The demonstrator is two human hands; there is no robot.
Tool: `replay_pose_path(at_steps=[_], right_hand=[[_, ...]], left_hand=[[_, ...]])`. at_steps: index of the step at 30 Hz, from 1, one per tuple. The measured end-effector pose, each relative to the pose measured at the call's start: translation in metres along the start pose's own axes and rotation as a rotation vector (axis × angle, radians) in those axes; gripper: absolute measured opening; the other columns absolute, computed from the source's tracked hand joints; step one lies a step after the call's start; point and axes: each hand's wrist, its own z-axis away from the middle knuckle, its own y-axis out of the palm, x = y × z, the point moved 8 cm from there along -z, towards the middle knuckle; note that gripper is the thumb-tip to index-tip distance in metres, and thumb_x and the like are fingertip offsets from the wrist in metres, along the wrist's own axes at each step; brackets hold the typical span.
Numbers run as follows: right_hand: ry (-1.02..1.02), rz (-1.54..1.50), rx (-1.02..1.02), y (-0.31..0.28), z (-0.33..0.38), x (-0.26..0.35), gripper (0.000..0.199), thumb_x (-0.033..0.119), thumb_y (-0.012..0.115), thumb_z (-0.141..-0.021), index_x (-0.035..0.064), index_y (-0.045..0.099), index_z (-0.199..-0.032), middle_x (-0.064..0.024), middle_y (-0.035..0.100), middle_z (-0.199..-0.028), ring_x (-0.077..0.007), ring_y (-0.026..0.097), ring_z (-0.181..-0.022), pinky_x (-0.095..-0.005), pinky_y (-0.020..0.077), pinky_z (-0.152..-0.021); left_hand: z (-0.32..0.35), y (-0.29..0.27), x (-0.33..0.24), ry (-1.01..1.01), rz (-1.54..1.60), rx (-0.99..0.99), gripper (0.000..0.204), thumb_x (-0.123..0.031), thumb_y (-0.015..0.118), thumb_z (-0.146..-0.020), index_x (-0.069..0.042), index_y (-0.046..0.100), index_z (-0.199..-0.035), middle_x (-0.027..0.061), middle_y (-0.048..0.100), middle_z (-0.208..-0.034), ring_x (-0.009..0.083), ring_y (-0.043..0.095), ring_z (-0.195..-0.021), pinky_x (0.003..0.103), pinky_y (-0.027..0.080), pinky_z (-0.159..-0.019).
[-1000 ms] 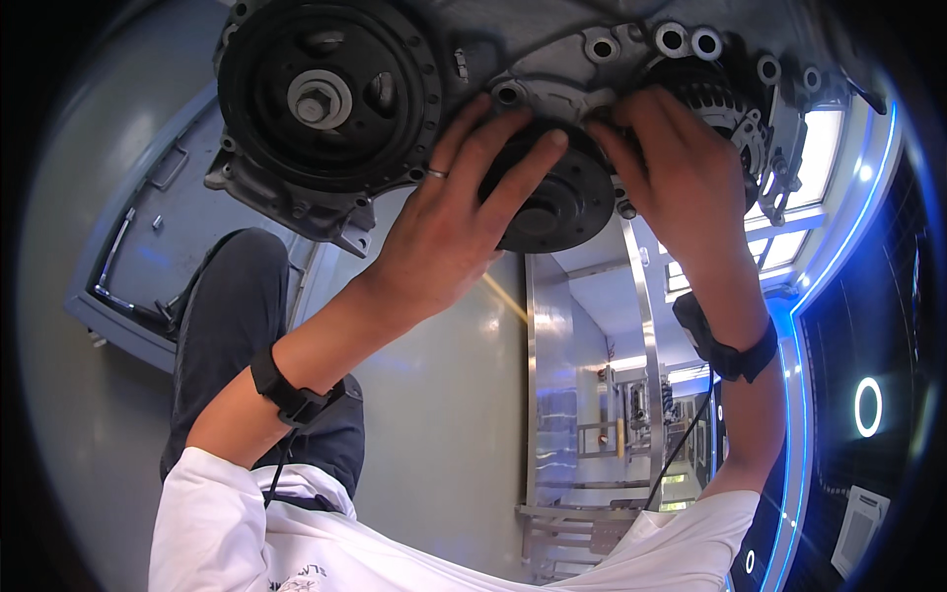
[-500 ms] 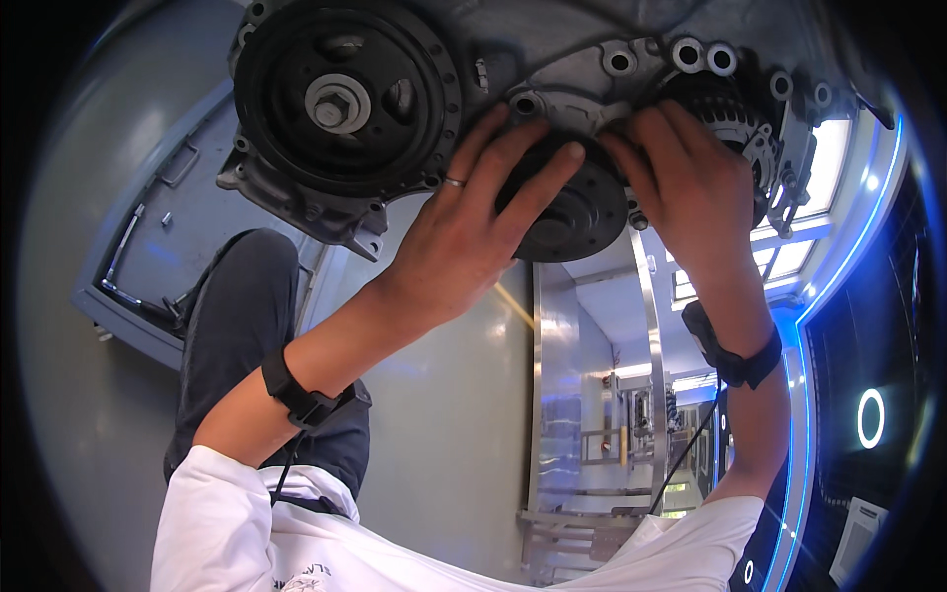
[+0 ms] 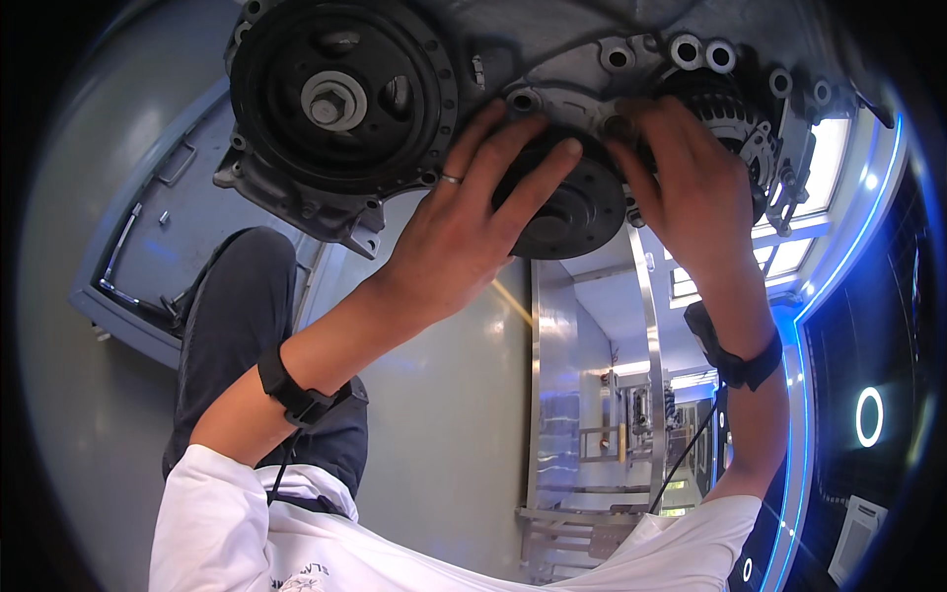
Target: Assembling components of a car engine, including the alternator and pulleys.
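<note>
My left hand [image 3: 462, 202] is wrapped round the left and upper side of a black pulley [image 3: 577, 222], a disc with small holes around a raised centre. The pulley is at the underside edge of a grey engine [image 3: 552, 74]. Just right of it, my right hand [image 3: 691, 173] is closed, thumb and fingers bent close together against the engine. Beside those fingertips a dark round part [image 3: 619, 126] shows; whether they grip it is hidden. To the left sits a large black crankshaft pulley [image 3: 345, 94] with a silver centre bolt [image 3: 330, 105].
An alternator [image 3: 725, 109] is right behind my right hand. A grey tool cart [image 3: 163, 257] with a ratchet handle [image 3: 120, 294] stands at the left, beside my knee [image 3: 252, 266]. A metal-framed workbench [image 3: 552, 395] lies beyond, and blue-lit wall panels [image 3: 878, 326] are at the right.
My right fingers have shifted slightly, uncovering the dark round part beside them. My left hand keeps its hold on the pulley. The view has moved a little.
</note>
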Motion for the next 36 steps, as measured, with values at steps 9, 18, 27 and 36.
replay_pose_path(at_steps=[9, 18, 27, 36], right_hand=[[0.036, 0.065, -0.086, 0.003, 0.004, 0.000, 0.015, 0.013, 0.071, -0.083, 0.0071, 0.059, -0.091, -0.0073, 0.060, -0.085, -0.0292, 0.064, -0.070, -0.0375, 0.0506, -0.057], [-0.049, 0.004, 0.058, -0.004, 0.010, -0.002, 0.020, 0.013, 0.066, -0.070, 0.0040, 0.065, -0.088, -0.0063, 0.057, -0.087, -0.0235, 0.063, -0.078, -0.0327, 0.0539, -0.063], [-0.026, 0.042, 0.017, 0.002, 0.012, -0.006, 0.012, 0.005, 0.067, -0.072, -0.0005, 0.063, -0.082, -0.0105, 0.066, -0.086, -0.0278, 0.071, -0.081, -0.0369, 0.0588, -0.065], [0.064, 0.116, -0.003, 0.003, 0.014, -0.001, 0.017, 0.006, 0.067, -0.071, 0.0000, 0.058, -0.084, -0.0085, 0.063, -0.080, -0.0251, 0.070, -0.072, -0.0327, 0.0563, -0.054]], left_hand=[[0.002, 0.004, 0.001, -0.032, 0.035, 0.048, 0.100, 0.008, 0.079, -0.051, -0.012, 0.044, -0.142, 0.0191, 0.038, -0.137, 0.0468, 0.037, -0.129, 0.049, 0.044, -0.104], [0.000, 0.008, -0.003, 0.027, -0.045, 0.059, 0.113, 0.003, 0.088, -0.047, -0.007, 0.034, -0.146, 0.0204, 0.033, -0.142, 0.0433, 0.033, -0.134, 0.050, 0.039, -0.108], [-0.004, 0.010, -0.014, 0.013, -0.052, 0.083, 0.111, -0.003, 0.088, -0.053, -0.002, 0.028, -0.147, 0.0253, 0.031, -0.143, 0.0494, 0.032, -0.133, 0.057, 0.035, -0.107], [0.002, 0.012, -0.006, -0.008, -0.077, 0.119, 0.119, -0.001, 0.090, -0.049, -0.003, 0.024, -0.148, 0.0249, 0.025, -0.144, 0.0498, 0.028, -0.135, 0.057, 0.035, -0.109]])
